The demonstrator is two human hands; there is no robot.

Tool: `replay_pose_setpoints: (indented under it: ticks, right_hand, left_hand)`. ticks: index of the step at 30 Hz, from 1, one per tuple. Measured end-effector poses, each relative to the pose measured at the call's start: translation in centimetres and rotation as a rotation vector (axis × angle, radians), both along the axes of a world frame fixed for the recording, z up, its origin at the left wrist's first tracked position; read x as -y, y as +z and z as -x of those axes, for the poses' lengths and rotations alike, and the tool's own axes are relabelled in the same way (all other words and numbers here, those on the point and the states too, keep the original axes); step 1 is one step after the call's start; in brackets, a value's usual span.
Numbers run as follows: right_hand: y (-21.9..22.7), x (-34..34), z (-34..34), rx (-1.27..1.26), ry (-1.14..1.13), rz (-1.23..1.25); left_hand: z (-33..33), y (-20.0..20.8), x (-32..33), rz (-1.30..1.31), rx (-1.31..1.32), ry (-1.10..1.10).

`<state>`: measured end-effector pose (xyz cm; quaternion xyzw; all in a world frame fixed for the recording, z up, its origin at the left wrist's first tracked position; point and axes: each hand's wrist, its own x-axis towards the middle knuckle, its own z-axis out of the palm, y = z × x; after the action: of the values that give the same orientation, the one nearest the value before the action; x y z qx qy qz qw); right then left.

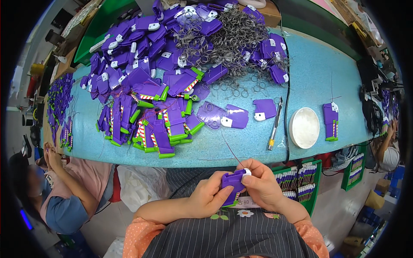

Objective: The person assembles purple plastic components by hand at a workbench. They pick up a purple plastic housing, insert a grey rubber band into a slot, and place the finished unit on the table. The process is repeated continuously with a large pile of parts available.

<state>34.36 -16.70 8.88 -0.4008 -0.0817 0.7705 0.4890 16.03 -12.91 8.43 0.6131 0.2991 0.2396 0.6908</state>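
Above my lap, close to the table's near edge, I hold a purple plastic toy part (232, 179) with a white end. My left hand (210, 195) is closed round its left side, thumb in front. The fingers of my right hand (261, 182) pinch at the white end. A thin dark wire (230, 148) runs up from there over the table edge; where its lower end goes is hidden by my fingers. Beyond my hands lie a purple-and-white shell (236, 117), a second such shell (264, 109) and a clear purple-tinted piece (210, 115).
Purple shells (142, 38) and metal springs (241, 36) are heaped at the back. Green-tipped parts (167, 129) pile at left. On the right are a slim tool (275, 124), a white dish (304, 128) and a wired part (331, 122). A person (73, 193) sits at left.
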Motion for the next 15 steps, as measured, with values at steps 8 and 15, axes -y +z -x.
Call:
replay_pose_setpoints:
  ticks: [8,15]
  right_hand:
    - [-0.4,0.0,0.5,0.079,-0.007,-0.14]
    - [0.7,-0.4,0.4,0.374,0.003,-0.275]
  left_hand:
    - [0.8,-0.6,-0.9,-0.044,-0.007,-0.079]
    - [-0.1,-0.2,-2.4,0.291,0.095,-0.108]
